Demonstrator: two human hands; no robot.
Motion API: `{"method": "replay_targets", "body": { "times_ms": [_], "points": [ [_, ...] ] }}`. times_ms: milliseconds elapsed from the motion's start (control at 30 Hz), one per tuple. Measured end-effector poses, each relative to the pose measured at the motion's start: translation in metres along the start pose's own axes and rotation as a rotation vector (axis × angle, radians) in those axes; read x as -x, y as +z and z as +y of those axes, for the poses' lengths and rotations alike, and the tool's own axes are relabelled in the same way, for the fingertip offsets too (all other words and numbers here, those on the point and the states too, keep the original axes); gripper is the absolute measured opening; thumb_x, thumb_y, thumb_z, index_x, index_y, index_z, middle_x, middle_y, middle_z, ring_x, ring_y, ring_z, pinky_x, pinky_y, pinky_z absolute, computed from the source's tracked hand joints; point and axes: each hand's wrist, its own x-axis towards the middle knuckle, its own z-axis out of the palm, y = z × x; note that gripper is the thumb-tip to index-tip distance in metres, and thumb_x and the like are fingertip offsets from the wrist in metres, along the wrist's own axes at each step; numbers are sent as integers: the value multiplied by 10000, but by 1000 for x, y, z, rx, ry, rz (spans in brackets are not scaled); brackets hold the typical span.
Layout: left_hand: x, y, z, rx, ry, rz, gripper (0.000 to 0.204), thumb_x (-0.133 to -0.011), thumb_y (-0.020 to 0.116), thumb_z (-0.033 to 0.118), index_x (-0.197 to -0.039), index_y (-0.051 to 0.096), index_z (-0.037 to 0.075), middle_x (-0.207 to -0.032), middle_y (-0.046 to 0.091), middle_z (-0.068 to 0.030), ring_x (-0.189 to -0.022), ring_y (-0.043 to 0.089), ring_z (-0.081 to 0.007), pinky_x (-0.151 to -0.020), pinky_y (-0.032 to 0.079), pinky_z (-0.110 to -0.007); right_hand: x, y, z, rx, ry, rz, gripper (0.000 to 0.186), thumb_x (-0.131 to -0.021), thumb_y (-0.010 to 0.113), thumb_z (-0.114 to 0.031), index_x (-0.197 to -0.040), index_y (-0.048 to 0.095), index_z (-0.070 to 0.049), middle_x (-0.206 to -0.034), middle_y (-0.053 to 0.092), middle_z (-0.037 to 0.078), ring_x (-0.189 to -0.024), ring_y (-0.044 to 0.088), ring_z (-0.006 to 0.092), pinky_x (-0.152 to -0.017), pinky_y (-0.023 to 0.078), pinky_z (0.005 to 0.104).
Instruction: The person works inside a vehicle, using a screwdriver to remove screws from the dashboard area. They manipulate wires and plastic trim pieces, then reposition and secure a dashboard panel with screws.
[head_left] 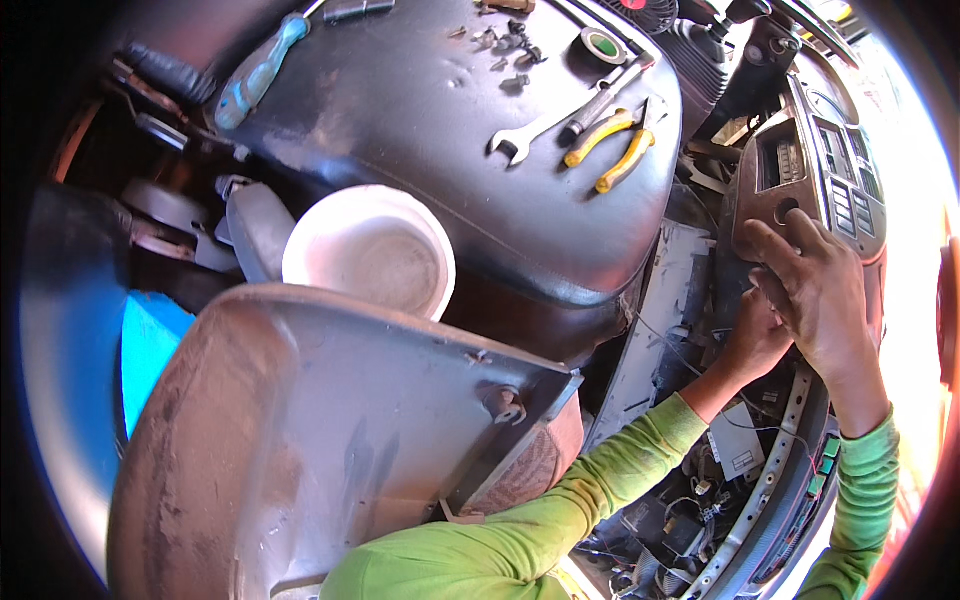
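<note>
Head view: left hand (757,338) and right hand (818,285) overlap at 3 o'clock, both curled; I cannot tell whether they hold anything. Panel (815,165) at their 12 o'clock; seat edge (664,205) at 10, open bay (690,525) at 7.

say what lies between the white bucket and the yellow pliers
Only bare black seat: in the head view, nothing lies on that stretch between the white bucket and the yellow pliers.

A vehicle cab interior, as the padded black seat (400,130), far-right gear lever boot (693,68), dashboard panel (822,170) and exposed wiring (692,508) indicate.
</note>
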Motion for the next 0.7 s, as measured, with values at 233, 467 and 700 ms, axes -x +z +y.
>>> {"method": "replay_targets", "body": {
  "times_ms": [233,467,700],
  "points": [
    [-4,-2,6,-17,-22,-78,126,-964,654,65,-1008,616,-46,-932,695,-103,-888,625,-79,-690,495,-317,12,4,8,-296,-18,115,443,-839,707,-49,-1277,642,-44,-1059,628,140,-954,652,355,-789,535,451],
    [-9,-3,8,20,93,-24,185,-989,682,151,-1013,636,-27,-783,689,-42,-775,641,-94,-659,499,-323,9,0,12,-10,29,2,393,-888,696,-110,-1268,650,-22,-1122,618,165,-984,654,401,-829,526,481],
    [-11,-5,-8,139,68,-191,190,-986,675,61,-1151,636,-25,-1069,751,-99,-993,715,-147,-864,570,-315,12,-16,27,-242,-52,-141,287,-949,655,-151,-1203,630,-18,-1129,693,180,-1086,660,374,-938,526,457]
  ]
}}
